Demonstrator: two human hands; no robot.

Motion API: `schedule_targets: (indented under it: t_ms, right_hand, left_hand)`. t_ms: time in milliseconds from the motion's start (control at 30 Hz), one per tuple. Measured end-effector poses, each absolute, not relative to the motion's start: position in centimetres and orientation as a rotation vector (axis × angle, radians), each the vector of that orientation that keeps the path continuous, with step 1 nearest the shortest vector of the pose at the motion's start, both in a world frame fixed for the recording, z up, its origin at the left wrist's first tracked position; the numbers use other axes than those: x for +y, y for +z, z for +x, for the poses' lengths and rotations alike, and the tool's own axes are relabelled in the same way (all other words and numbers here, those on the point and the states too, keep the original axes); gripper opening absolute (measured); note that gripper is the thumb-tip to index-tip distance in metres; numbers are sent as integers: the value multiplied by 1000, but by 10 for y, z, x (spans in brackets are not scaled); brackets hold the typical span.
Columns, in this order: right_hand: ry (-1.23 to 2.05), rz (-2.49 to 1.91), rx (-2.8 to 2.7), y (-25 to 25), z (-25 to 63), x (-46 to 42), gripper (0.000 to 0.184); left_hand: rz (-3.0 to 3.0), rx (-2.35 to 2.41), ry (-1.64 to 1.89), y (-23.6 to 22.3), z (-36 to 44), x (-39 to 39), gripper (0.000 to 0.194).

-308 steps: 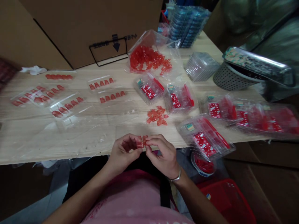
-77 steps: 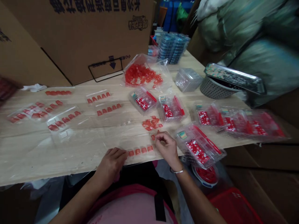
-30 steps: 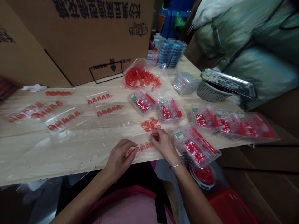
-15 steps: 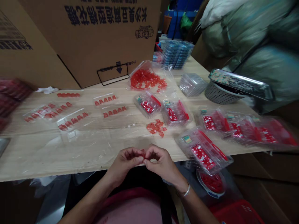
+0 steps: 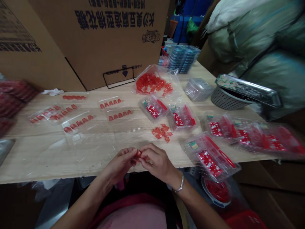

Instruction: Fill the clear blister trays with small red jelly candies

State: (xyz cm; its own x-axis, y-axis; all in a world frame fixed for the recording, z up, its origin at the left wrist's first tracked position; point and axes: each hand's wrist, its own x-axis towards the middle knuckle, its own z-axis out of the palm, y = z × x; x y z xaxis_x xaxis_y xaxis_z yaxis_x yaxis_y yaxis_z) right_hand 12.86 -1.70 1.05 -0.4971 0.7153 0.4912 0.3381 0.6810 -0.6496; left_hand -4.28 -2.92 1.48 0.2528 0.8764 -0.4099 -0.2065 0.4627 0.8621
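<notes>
Cluttered wooden table point(image 5: 173, 156) with a narrow open lane ahead of the left hand point(image 5: 122, 160) and right hand point(image 5: 156, 162).
The lane runs between flat clear packs point(image 5: 115, 109) on the left and a loose red pile point(image 5: 162, 132) on the right; clear plastic cases point(image 5: 209, 146) crowd the right, and a clear bag point(image 5: 154, 69) and cardboard box point(image 5: 114, 47) close off the back.

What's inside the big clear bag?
Inside the clear bag is a heap of little red pieces. The top ones show; those underneath are covered, so I can't see them.
</notes>
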Motion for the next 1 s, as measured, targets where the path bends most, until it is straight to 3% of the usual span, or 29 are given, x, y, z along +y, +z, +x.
schedule_targets:
  t_ms: [167,267,700,900,1000]
  right_hand:
    - [600,-888,-2206,-2,126,54,10]
    - [614,-949,-2327,-10,119,93,14]
    - [599,-1035,-2482,2,112,106,15]
    - [539,-1327,-1900,-7,179,62,15]
    - [525,-1457,-1878,-13,198,42,15]
  left_hand:
    - [1889,1602,790,3,-59,9,23]
    - [2233,1651,628,-7,-64,27,16]
    - [2408,1417,588,-15,-78,36,16]
    - [2355,1573,713,-11,-71,38,9]
    - [2310,1568,770,-14,-58,55,14]
